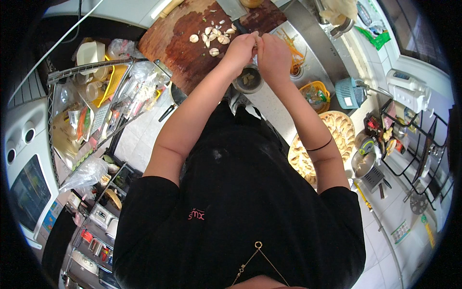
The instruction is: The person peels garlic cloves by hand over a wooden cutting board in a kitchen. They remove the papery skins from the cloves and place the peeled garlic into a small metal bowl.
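Note:
My left hand (240,52) and my right hand (274,57) meet at the fingertips, pinching a small pale piece that looks like a garlic clove; the fingers mostly cover it. Just below them, a round metal bowl (257,87) holds a few pale pieces. Several unpeeled garlic cloves (213,35) and bits of skin lie on the wet wooden cutting board (180,47), left of my hands. Beyond my hands, a cleaver (232,8) rests on the board, its dark handle towards me.
A steel sink (314,54) with orange and pale peelings is at the right. Near it are a yellow basket (327,94), a blue basket (345,93) and a large round tray of dumplings (294,144) beside my right arm. A crowded wire rack (90,67) stands left.

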The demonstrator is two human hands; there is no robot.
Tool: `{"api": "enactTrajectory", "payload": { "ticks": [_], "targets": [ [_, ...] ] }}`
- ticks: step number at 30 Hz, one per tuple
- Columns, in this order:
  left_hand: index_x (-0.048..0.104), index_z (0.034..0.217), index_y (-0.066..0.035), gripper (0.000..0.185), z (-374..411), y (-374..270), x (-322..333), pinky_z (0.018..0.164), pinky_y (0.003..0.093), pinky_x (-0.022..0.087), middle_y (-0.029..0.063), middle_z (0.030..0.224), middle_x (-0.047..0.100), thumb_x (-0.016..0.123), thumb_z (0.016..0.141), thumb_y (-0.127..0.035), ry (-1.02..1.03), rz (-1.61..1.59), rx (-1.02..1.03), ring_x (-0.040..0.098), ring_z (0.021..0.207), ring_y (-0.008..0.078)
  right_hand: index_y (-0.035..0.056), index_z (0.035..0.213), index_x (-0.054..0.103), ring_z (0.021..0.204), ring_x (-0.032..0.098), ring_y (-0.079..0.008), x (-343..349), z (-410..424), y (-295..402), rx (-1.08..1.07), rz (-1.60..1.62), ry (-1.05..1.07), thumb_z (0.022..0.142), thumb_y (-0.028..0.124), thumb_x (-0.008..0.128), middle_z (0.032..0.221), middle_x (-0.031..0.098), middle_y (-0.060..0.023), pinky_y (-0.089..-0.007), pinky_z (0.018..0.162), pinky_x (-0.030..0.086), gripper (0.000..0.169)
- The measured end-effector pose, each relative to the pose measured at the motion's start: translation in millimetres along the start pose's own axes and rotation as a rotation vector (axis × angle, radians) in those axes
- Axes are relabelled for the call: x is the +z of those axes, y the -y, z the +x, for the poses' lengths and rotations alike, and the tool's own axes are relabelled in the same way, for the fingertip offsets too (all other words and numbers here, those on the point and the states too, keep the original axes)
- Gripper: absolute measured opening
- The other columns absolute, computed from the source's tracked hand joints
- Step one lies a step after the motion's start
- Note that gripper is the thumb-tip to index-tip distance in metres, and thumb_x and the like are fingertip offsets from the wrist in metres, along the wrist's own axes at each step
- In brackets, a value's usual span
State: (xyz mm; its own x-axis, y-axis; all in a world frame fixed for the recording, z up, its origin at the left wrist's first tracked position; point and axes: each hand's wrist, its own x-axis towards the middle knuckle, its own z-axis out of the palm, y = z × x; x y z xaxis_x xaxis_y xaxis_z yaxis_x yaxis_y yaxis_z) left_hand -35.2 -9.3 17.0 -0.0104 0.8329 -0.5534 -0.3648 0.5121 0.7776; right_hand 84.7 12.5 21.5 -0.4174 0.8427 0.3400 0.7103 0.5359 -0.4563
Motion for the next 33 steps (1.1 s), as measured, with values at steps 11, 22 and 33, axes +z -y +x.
{"api": "enactTrajectory", "payload": {
  "ticks": [11,22,33],
  "targets": [
    [0.06,0.078,-0.004,0.047,-5.8,-8.9,9.8,0.069,0.0498,0.049,0.0206,0.075,0.064,0.034,0.104,-0.034,-0.416,0.979,0.686,0.062,0.078,0.0403,-0.0032,0.076,0.058,0.069,0.06,-0.0382,18.4,8.3,10.6,0.547,0.432,0.032,0.1,0.029,0.045,0.072,0.064,-0.0194,-0.0461,0.065,0.045,0.042],
    [0.059,0.081,-0.004,0.041,-10.9,-10.7,-8.5,0.068,0.0512,0.049,0.0192,0.076,0.063,0.038,0.102,-0.032,-0.173,1.347,0.699,0.062,0.075,0.0411,0.0084,0.083,0.058,0.061,0.052,-0.0125,15.4,-2.0,9.2,1.204,1.464,0.244,0.103,0.038,0.045,0.071,0.058,-0.0013,-0.0272,0.05,0.037,0.038],
    [0.063,0.084,-0.001,0.045,-1.0,4.5,-5.7,0.064,0.0402,0.046,0.0146,0.075,0.064,0.039,0.103,-0.034,-0.247,0.724,0.503,0.06,0.068,0.0295,0.0021,0.075,0.058,0.067,0.059,-0.0364,26.2,-0.6,19.1,0.376,0.263,-0.048,0.101,0.032,0.045,0.071,0.058,-0.0176,-0.0479,0.064,0.045,0.042]
  ]
}}
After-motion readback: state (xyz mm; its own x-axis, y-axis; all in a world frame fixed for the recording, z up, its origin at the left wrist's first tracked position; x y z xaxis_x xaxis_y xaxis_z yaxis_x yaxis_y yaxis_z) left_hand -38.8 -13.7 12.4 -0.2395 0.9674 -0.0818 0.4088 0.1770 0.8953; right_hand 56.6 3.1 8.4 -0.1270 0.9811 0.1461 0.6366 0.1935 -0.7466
